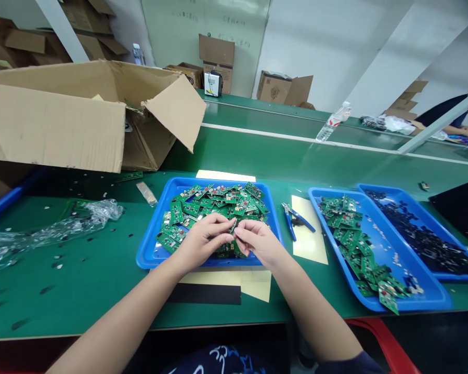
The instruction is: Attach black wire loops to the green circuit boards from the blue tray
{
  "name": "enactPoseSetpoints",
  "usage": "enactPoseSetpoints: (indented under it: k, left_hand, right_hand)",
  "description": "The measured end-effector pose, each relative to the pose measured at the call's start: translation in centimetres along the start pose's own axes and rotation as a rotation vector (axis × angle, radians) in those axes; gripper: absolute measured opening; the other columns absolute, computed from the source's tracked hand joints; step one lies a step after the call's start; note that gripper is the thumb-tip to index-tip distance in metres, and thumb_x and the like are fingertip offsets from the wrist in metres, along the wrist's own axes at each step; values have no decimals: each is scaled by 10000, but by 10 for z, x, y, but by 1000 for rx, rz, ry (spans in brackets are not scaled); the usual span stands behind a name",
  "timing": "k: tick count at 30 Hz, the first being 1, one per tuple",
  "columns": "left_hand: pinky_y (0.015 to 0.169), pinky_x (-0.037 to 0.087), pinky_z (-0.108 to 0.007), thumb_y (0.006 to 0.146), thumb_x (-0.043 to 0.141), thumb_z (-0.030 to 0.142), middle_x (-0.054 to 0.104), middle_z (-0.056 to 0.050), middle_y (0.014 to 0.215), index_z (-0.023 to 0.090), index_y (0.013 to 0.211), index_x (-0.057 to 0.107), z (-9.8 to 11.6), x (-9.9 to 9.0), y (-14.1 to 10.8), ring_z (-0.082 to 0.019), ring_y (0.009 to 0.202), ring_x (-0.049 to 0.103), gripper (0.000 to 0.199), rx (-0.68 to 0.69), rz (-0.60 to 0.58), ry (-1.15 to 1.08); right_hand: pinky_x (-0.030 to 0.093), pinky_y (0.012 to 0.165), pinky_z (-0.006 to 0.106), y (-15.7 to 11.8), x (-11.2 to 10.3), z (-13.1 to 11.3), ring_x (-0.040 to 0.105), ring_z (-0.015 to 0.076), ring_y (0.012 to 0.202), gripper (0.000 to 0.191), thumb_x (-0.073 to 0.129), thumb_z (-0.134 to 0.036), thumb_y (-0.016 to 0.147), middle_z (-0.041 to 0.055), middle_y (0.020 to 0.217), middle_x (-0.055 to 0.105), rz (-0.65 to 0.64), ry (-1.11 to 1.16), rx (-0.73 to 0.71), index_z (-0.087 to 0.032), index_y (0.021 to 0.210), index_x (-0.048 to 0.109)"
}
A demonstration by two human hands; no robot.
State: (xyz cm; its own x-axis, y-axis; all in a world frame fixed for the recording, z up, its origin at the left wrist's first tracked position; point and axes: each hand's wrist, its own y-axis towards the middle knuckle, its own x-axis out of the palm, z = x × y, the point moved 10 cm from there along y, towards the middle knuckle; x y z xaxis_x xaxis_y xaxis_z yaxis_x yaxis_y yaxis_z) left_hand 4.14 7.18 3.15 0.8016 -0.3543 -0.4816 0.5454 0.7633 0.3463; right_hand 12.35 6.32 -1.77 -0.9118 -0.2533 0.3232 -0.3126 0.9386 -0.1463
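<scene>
Over a blue tray [150, 244] heaped with green circuit boards [193, 208], my two hands meet fingertip to fingertip. My left hand [206, 239] is closed, pinching a small circuit board [234, 226] seen nearly edge-on. My right hand [259, 240] is closed as well, its thumb and forefinger pressed together at the board's edge. Whatever those right fingertips grip is too small and covered to name. Blue-handled cutters [292, 221] lie to the right of the tray, partly on a yellow sheet [310, 244].
Further right stand a second blue tray [425, 301] of circuit boards and a third tray [362, 188] with small black parts [425, 234]. A large open cardboard box [54, 124] and crumpled plastic wrap [97, 215] occupy the left. A water bottle [331, 124] stands on the ledge behind.
</scene>
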Motion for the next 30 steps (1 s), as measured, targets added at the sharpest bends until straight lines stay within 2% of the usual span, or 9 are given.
enactPoseSetpoints:
  k: [6,9,11,13,15,17,22,27,30]
  left_hand:
    - [698,422,-258,869,449,334,558,-40,753,160,721,666,3,13,3,-158,727,521,314,-74,-108,-81]
    - [656,398,-250,867,442,385,464,-2,619,160,581,571,-3,4,4,-141,643,456,386,-170,-49,-161]
    - [617,381,-241,850,467,404,384,20,571,165,531,498,-8,-6,4,-130,600,411,400,-223,35,-216]
    - [583,362,-231,836,494,395,345,31,558,165,510,462,-11,-8,3,-117,570,379,400,-249,64,-260]
    - [577,353,-227,841,492,365,382,30,568,156,545,519,-10,0,3,-111,566,388,363,-248,-4,-291]
    - [601,363,-230,850,483,337,479,13,618,147,637,598,-7,13,2,-117,602,441,308,-238,-100,-321]
    - [658,402,-249,868,466,345,583,-23,700,129,702,633,-7,28,-1,-139,673,516,320,-260,-182,-426]
    - [633,437,-258,847,504,398,597,-28,704,115,748,652,-16,34,-7,-140,651,541,334,-366,-182,-542]
    - [617,462,-258,821,534,426,631,-32,728,118,855,674,-20,42,-11,-127,618,546,339,-444,-236,-588]
  right_hand:
    - [261,389,203,-4,-14,-16,342,57,381,203,555,-248,687,-75,438,414,181,-368,-156,-194,532,436]
    - [300,417,215,-9,-18,-27,373,72,434,180,543,-236,714,-61,484,422,258,-509,-242,-194,565,450]
    - [354,436,225,-13,-21,-34,420,87,467,93,536,-286,756,-51,546,462,292,-453,-301,-200,731,511]
    - [414,472,240,-16,-23,-40,478,98,524,245,556,-323,765,-22,699,545,318,-350,-372,-219,976,486]
    - [453,508,252,-18,-21,-43,510,99,573,412,592,-320,750,23,895,585,315,-303,-428,-245,1111,409]
    - [465,505,254,-18,-15,-42,509,95,577,429,597,-306,753,44,979,586,292,-309,-451,-253,1128,394]
    - [448,431,237,-16,-13,-35,522,114,548,353,552,-285,796,4,796,602,315,-359,-444,-249,1116,406]
    - [461,485,259,-19,-13,-38,555,130,567,313,508,-256,830,-1,756,615,330,-464,-511,-247,1133,431]
    - [469,514,261,-17,-18,-42,571,135,594,297,490,-260,837,13,785,632,369,-555,-537,-229,1130,450]
